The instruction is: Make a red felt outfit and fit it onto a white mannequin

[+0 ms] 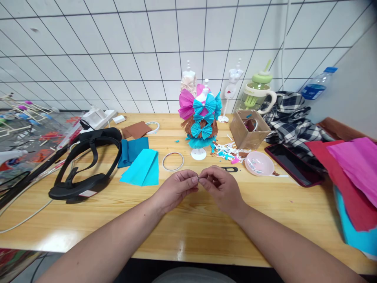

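My left hand point(176, 188) and my right hand point(221, 187) meet above the wooden table point(188, 232), fingertips pinched together on a tiny metallic thing point(199, 179), too small to name. Just beyond my hands lie a tape ring point(172, 161) and a small black clip point(229, 169). Farther back stands a small mannequin point(200, 118) dressed in pink, teal and brown crepe paper with teal bows.
Teal paper sheets point(141, 167) and a black headset point(85, 165) lie at left. A pink dish point(259, 163), paper scraps point(226, 151), a cardboard box point(248, 129), a phone point(293, 165) and red and magenta paper point(350, 173) sit at right. A green cup point(259, 92) stands by the wall.
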The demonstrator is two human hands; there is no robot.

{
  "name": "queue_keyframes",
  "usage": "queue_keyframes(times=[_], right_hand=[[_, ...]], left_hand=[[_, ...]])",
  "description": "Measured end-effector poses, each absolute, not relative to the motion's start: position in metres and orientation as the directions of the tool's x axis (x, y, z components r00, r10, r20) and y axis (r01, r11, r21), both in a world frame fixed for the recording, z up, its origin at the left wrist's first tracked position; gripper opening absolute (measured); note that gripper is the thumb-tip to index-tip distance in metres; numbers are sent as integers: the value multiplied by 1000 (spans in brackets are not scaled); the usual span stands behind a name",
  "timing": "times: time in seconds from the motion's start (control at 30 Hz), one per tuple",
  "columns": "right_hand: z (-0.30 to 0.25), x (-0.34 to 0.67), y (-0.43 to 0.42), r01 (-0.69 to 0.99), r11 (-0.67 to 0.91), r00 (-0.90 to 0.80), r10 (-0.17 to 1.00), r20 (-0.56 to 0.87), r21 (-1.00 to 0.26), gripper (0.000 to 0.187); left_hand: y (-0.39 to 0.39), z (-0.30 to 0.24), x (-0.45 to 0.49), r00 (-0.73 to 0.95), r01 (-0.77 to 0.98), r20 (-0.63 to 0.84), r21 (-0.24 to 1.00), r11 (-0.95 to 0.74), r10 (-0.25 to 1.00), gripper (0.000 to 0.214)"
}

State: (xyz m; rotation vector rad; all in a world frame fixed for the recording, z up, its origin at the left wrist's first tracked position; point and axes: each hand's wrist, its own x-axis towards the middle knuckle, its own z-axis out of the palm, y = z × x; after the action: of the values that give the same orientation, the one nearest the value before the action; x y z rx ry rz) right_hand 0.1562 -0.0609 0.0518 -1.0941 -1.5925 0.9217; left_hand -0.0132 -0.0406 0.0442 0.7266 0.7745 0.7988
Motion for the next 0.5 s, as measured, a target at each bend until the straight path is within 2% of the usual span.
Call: queue_keyframes(times=[0.2,0.4,0.5], right_hand=[[47,148,-61,-42,25,-160,987,32,-999,15],[45,147,-61,-135,-80,-189,981,-54,-988,22],[43,148,-58,-187,-119,-185,979,-84,-975,25]], left_hand=[[-42,40,-10,461,-367,-312,785,498,831,32],[-37,42,-14,484,-395,-286,771,499,827,39],[-35,44,-19,479,-378,-282,788,485,831,35]])
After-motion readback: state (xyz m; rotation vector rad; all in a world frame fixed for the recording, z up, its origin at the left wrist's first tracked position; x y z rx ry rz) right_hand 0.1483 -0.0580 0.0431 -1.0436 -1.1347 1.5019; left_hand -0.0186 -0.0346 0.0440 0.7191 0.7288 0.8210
